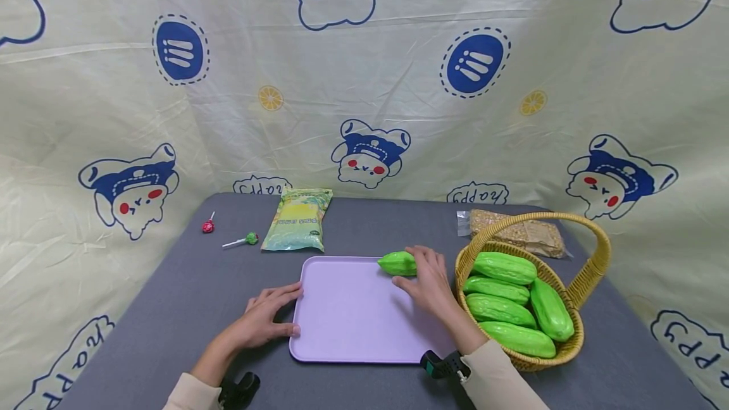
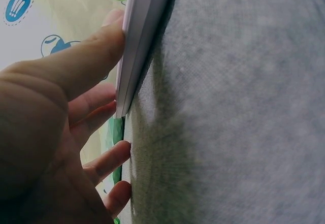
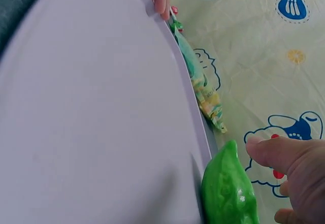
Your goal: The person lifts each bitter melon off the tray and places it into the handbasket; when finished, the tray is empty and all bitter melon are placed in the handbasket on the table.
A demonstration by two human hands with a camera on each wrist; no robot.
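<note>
A lilac tray point(image 1: 353, 309) lies flat on the grey table. At its left edge is my left hand point(image 1: 264, 318), fingers spread and thumb touching the rim; the left wrist view shows the thumb point(image 2: 91, 56) against the tray's side wall. A green bitter melon point(image 1: 397, 263) with a pointed tip lies along the tray's far edge. My right hand point(image 1: 429, 280) is over its right end, hiding that part. In the right wrist view the thumb point(image 3: 277, 152) stands apart from the melon. Several more bitter melons point(image 1: 501, 310) fill a wicker basket point(image 1: 589, 283) to the right.
Beyond the tray stands a green-yellow snack bag point(image 1: 297, 220). Two lollipops, one green point(image 1: 250, 238) and one red point(image 1: 208, 226), lie to its left. A clear pack of brown grains point(image 1: 524, 233) lies behind the basket. A printed curtain point(image 1: 398, 81) hangs behind the table.
</note>
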